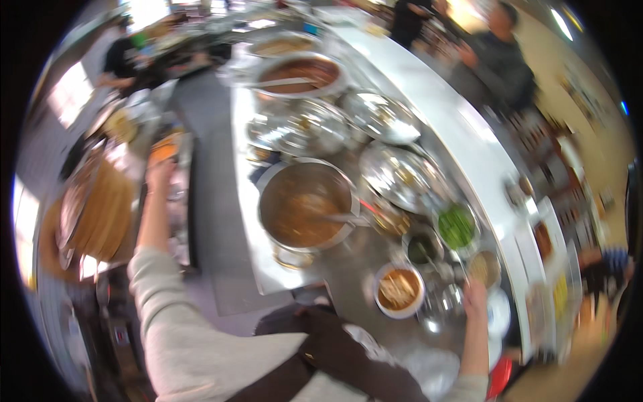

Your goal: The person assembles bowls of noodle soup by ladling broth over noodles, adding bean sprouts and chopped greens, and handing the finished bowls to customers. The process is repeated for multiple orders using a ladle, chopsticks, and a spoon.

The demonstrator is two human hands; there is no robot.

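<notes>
My left hand [161,173] reaches out over the counter at the left and touches a blurred orange thing [167,147]; whether its fingers close on it is unclear. At the right, my right hand [475,296] is closed around the thin handle of a utensil [461,266], which leads up towards a bowl of chopped greens [456,226]. A white bowl of reddish soup with pale strips on top [399,290] stands left of that hand. A large pot of brown stew [306,205] with a ladle in it lies between my arms. Beside the greens is a small dark-filled bowl [422,247].
Shiny metal lids [402,176] and another pot of red-brown food [300,75] stand farther back. A long white ledge [432,90] borders the right side. Stacked round wooden-looking containers [103,211] are at the left. One person [502,65] stands beyond the ledge, another [120,63] at the back left.
</notes>
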